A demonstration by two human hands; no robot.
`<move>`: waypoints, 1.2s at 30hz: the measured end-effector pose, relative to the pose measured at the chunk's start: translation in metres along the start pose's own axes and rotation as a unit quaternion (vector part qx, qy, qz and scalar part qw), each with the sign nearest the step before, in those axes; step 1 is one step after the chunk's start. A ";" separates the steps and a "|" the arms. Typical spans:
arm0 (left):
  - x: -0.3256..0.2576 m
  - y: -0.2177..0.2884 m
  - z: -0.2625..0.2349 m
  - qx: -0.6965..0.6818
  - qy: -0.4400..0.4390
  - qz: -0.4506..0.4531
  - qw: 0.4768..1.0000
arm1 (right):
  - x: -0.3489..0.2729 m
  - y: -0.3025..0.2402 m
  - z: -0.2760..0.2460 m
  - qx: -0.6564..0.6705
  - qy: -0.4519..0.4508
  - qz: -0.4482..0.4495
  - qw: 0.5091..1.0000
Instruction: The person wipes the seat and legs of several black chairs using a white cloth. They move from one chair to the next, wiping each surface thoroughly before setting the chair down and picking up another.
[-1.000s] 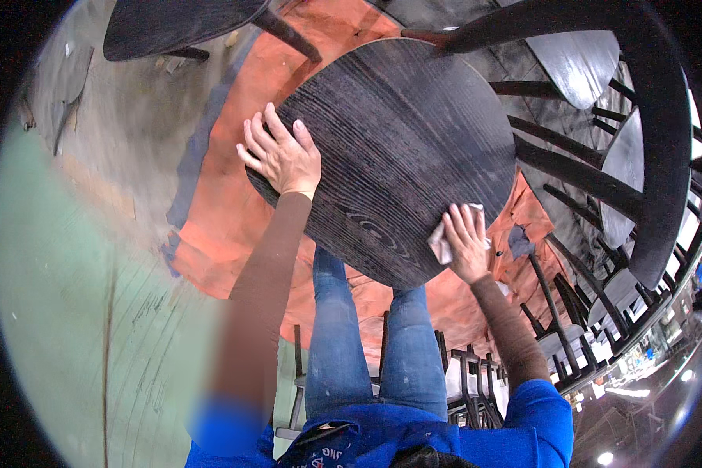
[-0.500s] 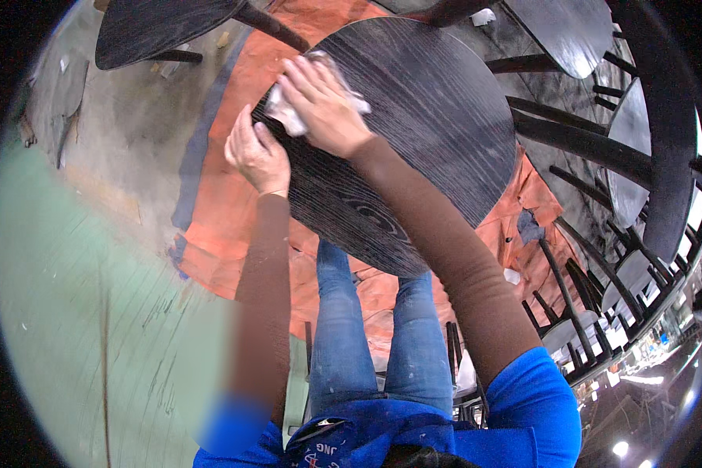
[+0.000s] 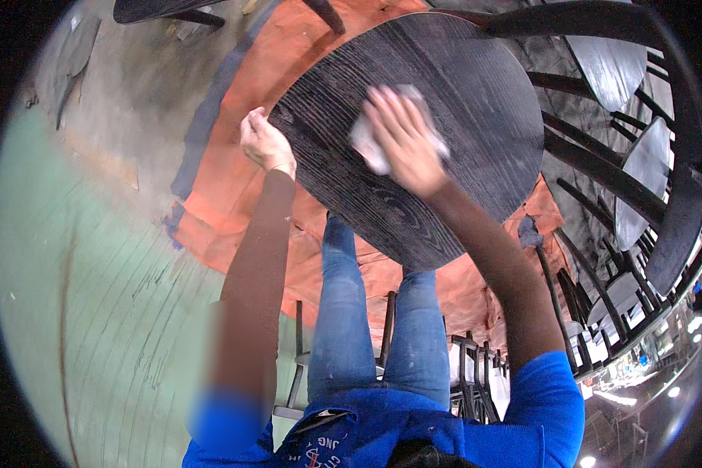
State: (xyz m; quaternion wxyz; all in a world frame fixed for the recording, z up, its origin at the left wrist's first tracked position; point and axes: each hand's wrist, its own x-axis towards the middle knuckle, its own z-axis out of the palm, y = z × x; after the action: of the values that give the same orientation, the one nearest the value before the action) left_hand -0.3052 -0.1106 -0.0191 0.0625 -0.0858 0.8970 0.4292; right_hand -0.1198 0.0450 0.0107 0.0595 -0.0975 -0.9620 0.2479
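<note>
A rounded black wooden top [image 3: 476,148] with visible grain lies in front of me. Near its middle, my right hand [image 3: 409,148] presses a crumpled white cloth [image 3: 370,144] flat on the surface, fingers stretched over it. The hand and cloth are slightly blurred. At the left edge of the top is my left hand [image 3: 269,148], its fingers curled and close together against the rim. What the undersides of those fingers touch is partly hidden.
Orange sheeting [image 3: 226,187] covers the floor under the top, beside a green floor area [image 3: 109,288] on the left. Dark curved wooden parts [image 3: 608,175] and several black chairs with grey seats [image 3: 639,187] crowd the right side. Another dark seat [image 3: 156,8] stands at upper left.
My right hand has slid the cloth from the left edge rightward to the middle of the top. My left hand stays by the left rim, its fingers now more curled.
</note>
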 end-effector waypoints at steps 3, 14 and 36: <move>0.003 0.002 0.002 0.097 -0.002 0.083 0.992 | 0.128 -0.022 0.033 0.008 0.138 -0.043 0.989; -0.002 0.010 0.002 0.072 -0.009 0.052 0.996 | -0.176 -0.006 -0.042 -0.059 -0.166 0.113 0.978; 0.004 0.002 -0.002 -0.081 -0.068 -0.001 0.994 | -0.136 -0.030 -0.032 -0.027 -0.100 0.103 0.989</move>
State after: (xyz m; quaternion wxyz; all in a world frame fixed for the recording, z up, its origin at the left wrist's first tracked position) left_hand -0.3097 -0.1116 -0.0170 0.1168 -0.0625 0.8526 0.5054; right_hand 0.0133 0.0045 0.0447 -0.0655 -0.1727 -0.9543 0.2351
